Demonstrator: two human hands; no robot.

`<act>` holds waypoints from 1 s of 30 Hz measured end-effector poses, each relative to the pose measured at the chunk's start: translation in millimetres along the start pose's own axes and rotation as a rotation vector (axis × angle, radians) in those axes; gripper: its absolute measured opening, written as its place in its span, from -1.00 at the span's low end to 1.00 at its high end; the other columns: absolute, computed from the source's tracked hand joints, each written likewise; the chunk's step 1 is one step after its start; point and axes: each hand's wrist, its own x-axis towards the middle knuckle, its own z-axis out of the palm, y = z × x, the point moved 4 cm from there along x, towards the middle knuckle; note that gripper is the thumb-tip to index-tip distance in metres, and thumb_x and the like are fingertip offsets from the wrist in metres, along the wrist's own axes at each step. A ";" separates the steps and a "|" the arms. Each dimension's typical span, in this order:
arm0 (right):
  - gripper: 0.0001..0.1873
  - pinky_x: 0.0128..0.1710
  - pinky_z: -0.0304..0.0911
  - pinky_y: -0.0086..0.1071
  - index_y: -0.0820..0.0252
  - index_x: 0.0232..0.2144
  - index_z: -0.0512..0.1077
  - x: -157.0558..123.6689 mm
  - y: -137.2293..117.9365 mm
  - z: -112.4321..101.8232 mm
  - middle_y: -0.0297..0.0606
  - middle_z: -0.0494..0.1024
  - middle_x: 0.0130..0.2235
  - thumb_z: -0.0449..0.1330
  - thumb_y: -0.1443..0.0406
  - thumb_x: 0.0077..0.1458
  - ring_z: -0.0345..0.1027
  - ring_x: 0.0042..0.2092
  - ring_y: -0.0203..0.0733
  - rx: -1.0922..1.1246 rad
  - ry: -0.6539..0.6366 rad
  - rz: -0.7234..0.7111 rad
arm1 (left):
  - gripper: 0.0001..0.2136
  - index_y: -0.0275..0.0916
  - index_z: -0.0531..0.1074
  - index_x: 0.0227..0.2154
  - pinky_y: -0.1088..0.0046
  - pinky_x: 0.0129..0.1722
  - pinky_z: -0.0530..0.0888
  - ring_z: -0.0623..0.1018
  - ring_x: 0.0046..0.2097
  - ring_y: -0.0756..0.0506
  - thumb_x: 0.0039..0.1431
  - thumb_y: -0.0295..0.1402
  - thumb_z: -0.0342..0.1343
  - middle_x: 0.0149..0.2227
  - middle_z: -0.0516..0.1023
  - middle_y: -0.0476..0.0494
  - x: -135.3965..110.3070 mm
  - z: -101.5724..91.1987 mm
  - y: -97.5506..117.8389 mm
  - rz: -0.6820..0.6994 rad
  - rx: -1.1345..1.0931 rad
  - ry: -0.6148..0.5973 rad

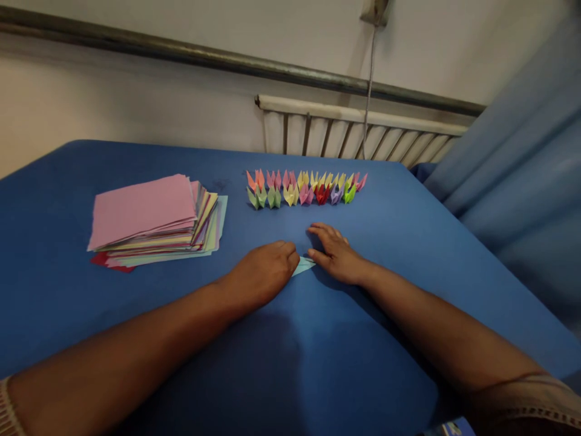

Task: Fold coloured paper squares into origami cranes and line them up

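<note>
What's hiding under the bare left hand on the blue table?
A pointed, pale blue folded paper pokes out from under the left hand. The hand hides the rest, so the full shape can't be seen.

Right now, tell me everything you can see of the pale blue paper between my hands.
The pale blue paper looks matte and folded, narrowing to a point toward the right hand. It lies on the blue tabletop; the left hand covers its other end, hiding its full shape. Whether the right hand touches it is unclear.
</note>
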 end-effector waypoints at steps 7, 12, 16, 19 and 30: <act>-0.36 0.22 -0.09 -0.02 0.27 0.22 0.09 1.0 -4.3 7.7 0.00 0.06 0.28 0.05 0.11 0.16 -0.12 0.29 0.04 -0.101 0.097 0.072 | -0.76 -0.31 0.39 -0.33 0.38 -0.30 0.29 0.36 -0.33 -0.08 0.31 -0.46 -0.19 -0.33 0.41 -0.15 -0.1 1.2 0.2 0.013 0.024 -0.007; -0.34 0.22 -0.07 -0.03 0.31 0.23 0.08 -0.4 -6.8 5.7 0.01 0.05 0.29 0.07 0.14 0.15 -0.12 0.29 0.03 -0.139 0.048 0.054 | -0.77 -0.29 0.38 -0.35 0.38 -0.29 0.30 0.37 -0.31 -0.09 0.31 -0.45 -0.18 -0.33 0.40 -0.13 -1.0 1.3 -1.2 -0.004 0.008 0.001; -0.35 0.22 -0.07 -0.01 0.31 0.23 0.07 -1.9 -7.2 4.1 0.02 0.04 0.29 0.04 0.14 0.17 -0.13 0.29 0.04 -0.158 0.032 0.031 | -0.79 -0.28 0.37 -0.36 0.39 -0.30 0.30 0.37 -0.32 -0.08 0.30 -0.42 -0.15 -0.33 0.39 -0.12 -2.2 2.8 -3.9 -0.034 -0.032 0.004; -0.32 0.22 -0.08 0.00 0.32 0.24 0.06 -2.6 -8.3 4.6 0.05 0.03 0.29 0.03 0.07 0.18 -0.15 0.30 0.06 -0.154 0.029 0.014 | -0.83 -0.28 0.37 -0.35 0.40 -0.30 0.31 0.38 -0.31 -0.08 0.26 -0.44 -0.12 -0.34 0.39 -0.11 -2.7 1.0 -4.6 -0.044 -0.077 0.004; -0.18 0.22 -0.12 0.06 0.21 0.26 0.03 3.3 16.9 -7.0 0.01 -0.09 0.33 0.23 0.17 0.01 -0.24 0.33 0.08 -0.021 -0.069 0.062 | -0.83 -0.28 0.37 -0.39 0.40 -0.29 0.36 0.40 -0.32 -0.08 0.23 -0.47 -0.11 -0.33 0.40 -0.14 -1.8 -9.1 -5.6 -0.080 -0.188 -0.001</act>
